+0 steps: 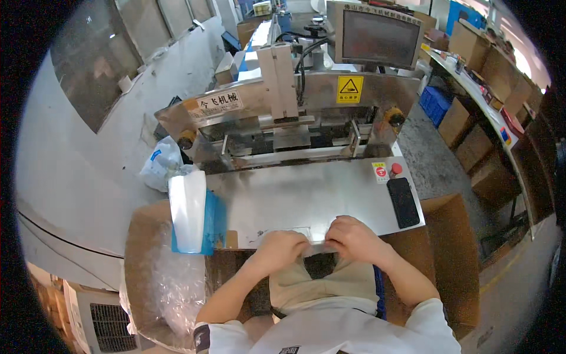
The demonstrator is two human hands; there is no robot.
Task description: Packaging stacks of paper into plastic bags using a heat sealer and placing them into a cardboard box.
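Observation:
At the front edge of the steel worktable (295, 189), my left hand (282, 248) and my right hand (356, 239) face each other with a short gap between them. Fingers of both are pinched on a thin, clear piece of plastic film (320, 248) that spans the gap. It is too small and see-through to tell whether it is a bag. To the left stands a blue box (217, 218) with a stack of white sheets (187, 206) on it. A black phone (403, 203) lies on the table to the right of my right hand.
Behind the table rises a metal machine (277, 82) with a monitor (380, 36). A red button (396, 169) sits at the table's right. A carton (138, 248) of clear plastic (180, 295) stands at lower left, another carton (454, 253) at right. A plastic bag (162, 165) hangs left.

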